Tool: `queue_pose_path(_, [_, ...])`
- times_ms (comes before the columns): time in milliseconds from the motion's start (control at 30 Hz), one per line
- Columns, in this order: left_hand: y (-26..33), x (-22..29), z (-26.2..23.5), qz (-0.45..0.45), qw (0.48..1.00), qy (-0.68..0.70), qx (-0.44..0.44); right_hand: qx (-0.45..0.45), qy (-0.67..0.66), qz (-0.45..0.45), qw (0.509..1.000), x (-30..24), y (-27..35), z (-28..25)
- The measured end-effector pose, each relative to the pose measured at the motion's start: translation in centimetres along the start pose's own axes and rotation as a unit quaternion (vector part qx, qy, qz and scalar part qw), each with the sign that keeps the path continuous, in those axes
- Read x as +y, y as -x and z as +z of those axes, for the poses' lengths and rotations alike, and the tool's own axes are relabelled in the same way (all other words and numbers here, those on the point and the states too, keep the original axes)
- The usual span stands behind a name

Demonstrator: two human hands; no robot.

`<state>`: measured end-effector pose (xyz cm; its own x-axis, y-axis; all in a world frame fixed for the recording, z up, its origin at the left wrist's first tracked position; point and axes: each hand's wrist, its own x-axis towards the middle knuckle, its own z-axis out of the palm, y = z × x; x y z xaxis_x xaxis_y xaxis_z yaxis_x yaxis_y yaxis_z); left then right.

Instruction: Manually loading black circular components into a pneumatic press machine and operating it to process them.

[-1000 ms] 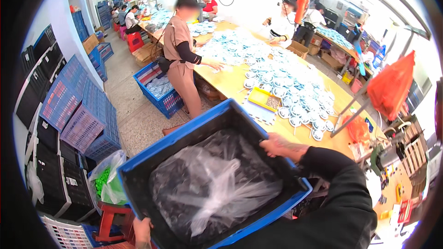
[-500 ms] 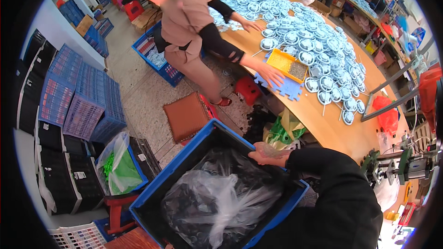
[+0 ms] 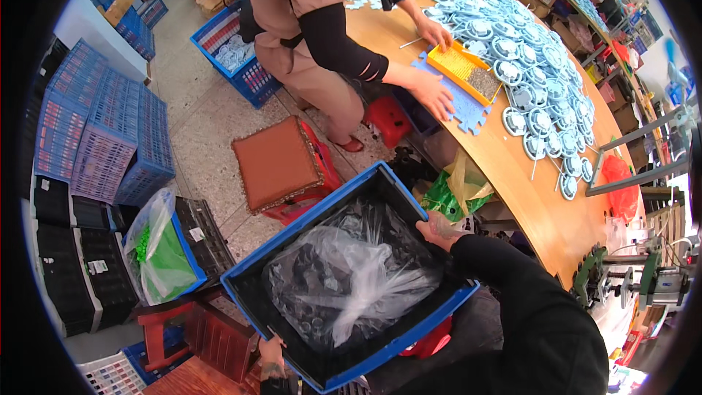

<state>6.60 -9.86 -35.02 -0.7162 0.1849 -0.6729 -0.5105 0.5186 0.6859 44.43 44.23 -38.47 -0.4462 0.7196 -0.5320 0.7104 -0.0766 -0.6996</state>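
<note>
The blue crate [image 3: 351, 285], lined with a clear plastic bag [image 3: 351, 278], is carried at lap height. The right hand [image 3: 437, 230] curls fingers over its far rim; the left hand [image 3: 272, 355] grips the near rim, fingers probably wrapped. It seems stiff and rather heavy, so opposite rims are the best hold.

Wearer's right arm in a long black sleeve of soft matte fabric, loose folds at the elbow, cuff ending at the wrist, bare right hand [image 3: 437, 228] without glove or ring, bare left hand [image 3: 272, 360] at the lower edge, dark cuff just behind it
</note>
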Motion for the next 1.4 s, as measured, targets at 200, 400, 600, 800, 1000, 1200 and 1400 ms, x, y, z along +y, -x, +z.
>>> queue_pose_path(200, [-9.8, -1.0, 10.6, 0.017, 0.999, -0.047, 0.018, 0.092, 0.031, 0.018, 0.995, 7.3, -8.9, -0.1])
queue_pose_path(400, [-19.6, -7.9, 13.9, 0.014, 0.994, -0.072, 0.08, 0.12, -0.052, 0.083, 0.988, 12.0, -15.3, 3.7])
queue_pose_path(600, [-25.1, -9.4, 13.8, -0.032, 0.976, -0.111, 0.184, 0.078, -0.005, 0.146, 0.986, 10.9, -19.9, 6.2])
queue_pose_path(800, [-25.8, -11.4, 13.9, 0.021, 0.96, -0.169, 0.223, 0.161, 0.095, 0.072, 0.98, 13.2, -20.0, 6.4])
queue_pose_path(1000, [-24.8, -9.6, 13.2, 0.023, 0.935, -0.305, 0.182, 0.109, 0.127, 0.001, 0.986, 10.7, -19.4, 5.5])
queue_pose_path(1200, [-15.0, -8.5, 24.3, 0.109, 0.904, -0.338, 0.236, 0.179, 0.02, -0.011, 0.984, 10.1, -14.5, 3.1])
queue_pose_path(1400, [-1.3, -11.5, 31.1, -0.012, 0.926, 0.298, -0.229, 0.026, -0.14, -0.18, 0.973, 4.2, 4.6, 5.0])
